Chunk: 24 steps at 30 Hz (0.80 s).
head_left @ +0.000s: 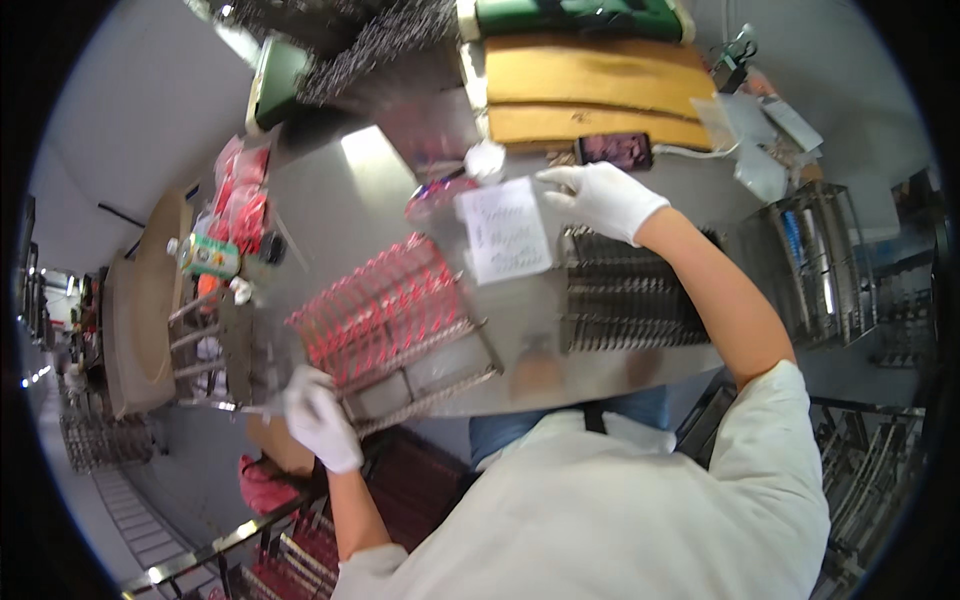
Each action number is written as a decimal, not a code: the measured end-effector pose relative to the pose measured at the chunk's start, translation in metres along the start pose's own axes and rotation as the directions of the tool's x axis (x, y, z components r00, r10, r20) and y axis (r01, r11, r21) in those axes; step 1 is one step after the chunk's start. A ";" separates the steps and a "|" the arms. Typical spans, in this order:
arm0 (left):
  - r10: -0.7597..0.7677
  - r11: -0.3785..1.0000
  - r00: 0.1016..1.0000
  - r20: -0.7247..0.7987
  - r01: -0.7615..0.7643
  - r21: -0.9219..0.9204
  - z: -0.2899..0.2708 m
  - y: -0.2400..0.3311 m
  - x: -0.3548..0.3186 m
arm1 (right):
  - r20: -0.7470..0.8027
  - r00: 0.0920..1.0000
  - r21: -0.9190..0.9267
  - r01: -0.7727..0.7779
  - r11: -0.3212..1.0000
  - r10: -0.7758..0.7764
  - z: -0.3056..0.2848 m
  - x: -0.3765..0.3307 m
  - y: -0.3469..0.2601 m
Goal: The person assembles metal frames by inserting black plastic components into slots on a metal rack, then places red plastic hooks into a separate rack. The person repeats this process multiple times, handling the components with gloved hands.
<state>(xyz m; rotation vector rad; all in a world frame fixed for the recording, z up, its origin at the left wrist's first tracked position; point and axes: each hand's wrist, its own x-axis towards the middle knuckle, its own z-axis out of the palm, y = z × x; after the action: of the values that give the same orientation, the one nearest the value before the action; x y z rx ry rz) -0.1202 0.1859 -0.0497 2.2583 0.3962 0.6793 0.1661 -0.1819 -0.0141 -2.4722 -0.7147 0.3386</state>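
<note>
My left hand, in a white glove, is closed on the near left corner of a metal rack. Rows of thin red pieces fill the rack's far part; its near part shows bare frame. The rack lies slanted at the table's front edge. My right hand, also gloved in white, reaches over the table with fingers apart and nothing visible in them. It is nearest to a phone, a handwritten paper sheet and a second rack with dark rows, partly hidden by my forearm.
Yellow-brown boards lie at the back of the metal table. A dark bristly heap is at the far left. A bottle and red bags stand left. Another metal rack is on the right.
</note>
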 end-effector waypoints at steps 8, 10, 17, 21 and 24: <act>0.290 0.956 0.869 0.401 -0.281 -0.084 0.169 0.052 -0.042 | -0.266 0.948 -0.155 -0.220 0.963 0.174 -0.070 0.047 0.155; 0.255 0.964 0.885 0.390 -0.265 -0.030 0.185 0.049 -0.043 | -0.372 0.911 -0.175 -0.257 0.951 0.177 -0.075 0.076 0.208; 0.314 0.902 0.841 0.441 -0.408 0.137 0.192 0.036 -0.047 | -0.223 0.744 0.705 -0.323 0.631 0.630 -0.103 0.239 0.325; 0.258 0.903 0.833 0.489 -0.388 0.185 0.187 0.039 -0.057 | -0.051 0.728 0.999 0.027 0.045 0.684 -0.112 0.311 0.301; 0.303 0.898 0.784 0.542 -0.425 0.113 0.185 0.030 -0.041 | -0.161 0.898 0.878 0.320 -0.357 0.410 -0.122 0.323 0.411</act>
<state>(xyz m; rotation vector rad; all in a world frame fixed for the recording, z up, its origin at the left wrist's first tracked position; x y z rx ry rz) -0.0439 0.0421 -0.1520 2.6548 -0.2556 0.1870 0.6508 -0.3485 -0.1723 -0.6027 0.1308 0.1870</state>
